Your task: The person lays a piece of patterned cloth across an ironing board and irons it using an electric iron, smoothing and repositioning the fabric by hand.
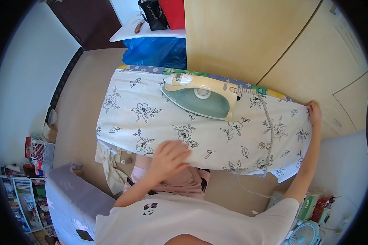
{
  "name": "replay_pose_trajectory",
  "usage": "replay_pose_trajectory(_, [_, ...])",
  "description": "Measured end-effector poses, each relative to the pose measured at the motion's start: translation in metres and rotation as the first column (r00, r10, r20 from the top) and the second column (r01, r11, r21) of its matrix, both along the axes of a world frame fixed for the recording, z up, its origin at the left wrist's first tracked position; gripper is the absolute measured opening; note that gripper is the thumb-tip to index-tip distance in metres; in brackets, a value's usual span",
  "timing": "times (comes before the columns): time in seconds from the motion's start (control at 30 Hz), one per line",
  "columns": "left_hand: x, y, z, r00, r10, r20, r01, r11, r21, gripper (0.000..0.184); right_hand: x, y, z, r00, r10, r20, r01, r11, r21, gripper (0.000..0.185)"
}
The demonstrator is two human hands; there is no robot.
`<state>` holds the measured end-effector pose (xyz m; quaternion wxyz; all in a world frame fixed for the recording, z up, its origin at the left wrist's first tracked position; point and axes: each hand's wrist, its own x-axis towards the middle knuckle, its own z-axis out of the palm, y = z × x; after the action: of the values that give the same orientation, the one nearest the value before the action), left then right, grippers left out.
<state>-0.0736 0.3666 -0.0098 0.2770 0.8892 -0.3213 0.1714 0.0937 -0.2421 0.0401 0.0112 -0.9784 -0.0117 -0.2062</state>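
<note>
The white cloth (163,126) with black flower prints lies spread along the ironing board (149,69), nearly flat, its near side hanging past the edge at the right; the iron (192,103) rests on its far half, seemingly sole down, tip to the left, with the cord (270,130) trailing from the heel across the fabric and over the near edge.

The left hand (169,159) is loosely spread above the near edge of the cloth, holding nothing; whether its fingers brush the fabric I cannot tell. The right hand (314,112) is at the cloth's far right corner, fingers bent at the edge; I cannot tell whether they pinch the hem.

The cloth looks thin, light and soft, apt to crease or slide if tugged from one point; it is best held by its hem or corners, with a flat palm for smoothing. The iron looks rigid and weighty; the pale handle (210,83) is the place to grip, well off the sole, whose heat does not show; the cord may drag on the cloth.
</note>
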Motion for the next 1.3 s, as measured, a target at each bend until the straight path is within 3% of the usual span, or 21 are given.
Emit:
replay_pose_trajectory(0.07, [0.000,0.029,-0.004,0.992,0.036,0.124,-0.053,0.989,0.139,0.029,0.000,0.001,0.003,1.000,0.001,-0.007,-0.002,0.999,-0.034,0.008])
replay_pose_trajectory(0.3, [-0.009,0.037,-0.020,0.987,0.015,0.159,-0.018,1.000,0.020,0.024,0.005,-0.001,-0.002,0.998,-0.039,-0.047,0.031,0.987,-0.155,0.008])
replay_pose_trajectory(0.47, [-0.008,0.040,-0.015,0.981,-0.046,0.189,0.045,0.999,0.009,0.024,0.009,0.003,0.000,0.983,-0.168,-0.078,0.138,0.944,-0.299,0.012])
replay_pose_trajectory(0.7, [-0.006,0.031,-0.012,0.982,-0.099,0.158,0.105,0.994,-0.028,0.028,0.001,0.005,0.003,0.941,-0.302,-0.156,0.240,0.916,-0.322,0.022])
replay_pose_trajectory(0.83, [-0.006,0.045,-0.008,0.995,-0.076,0.071,0.079,0.996,-0.042,0.026,-0.033,0.001,-0.020,0.973,-0.231,0.021,0.230,0.972,0.054,0.040])
replay_pose_trajectory(0.9, [-0.006,0.066,-0.009,0.998,-0.058,-0.001,0.057,0.997,-0.057,0.027,-0.070,0.001,-0.026,0.922,-0.357,-0.153,0.382,0.905,0.189,0.048])
replay_pose_trajectory(0.93, [-0.007,0.083,-0.012,0.999,0.033,-0.024,-0.033,0.999,-0.017,0.029,-0.091,0.007,-0.029,0.924,-0.350,-0.156,0.376,0.908,0.186,0.048])
replay_pose_trajectory(0.97, [-0.007,0.102,-0.016,0.992,0.123,-0.040,-0.122,0.992,0.027,0.031,-0.115,0.019,-0.035,0.892,-0.392,-0.224,0.451,0.806,0.383,0.053])
replay_pose_trajectory(1.03, [-0.002,0.143,-0.021,0.952,0.304,0.030,-0.305,0.950,0.071,0.030,-0.154,0.059,-0.042,0.821,-0.424,-0.383,0.561,0.466,0.684,0.063])
replay_pose_trajectory(1.07, [0.000,0.160,-0.017,0.910,0.415,0.012,-0.415,0.906,0.088,0.028,-0.167,0.081,-0.042,0.820,-0.425,-0.383,0.561,0.467,0.684,0.063])
replay_pose_trajectory(1.13, [0.003,0.194,-0.008,0.815,0.580,0.021,-0.578,0.808,0.113,0.024,-0.186,0.115,-0.039,0.760,-0.377,-0.529,0.522,-0.131,0.843,0.061])
replay_pose_trajectory(1.27, [0.014,0.240,-0.001,0.729,0.682,0.054,-0.683,0.720,0.126,0.021,-0.191,0.100,-0.064,0.824,-0.403,-0.399,0.332,-0.228,0.916,0.055])
replay_pose_trajectory(1.3, [0.016,0.248,-0.002,0.741,0.672,0.000,-0.670,0.739,0.075,0.021,-0.189,0.068,-0.073,0.779,-0.442,-0.444,0.493,-0.005,0.870,0.053])
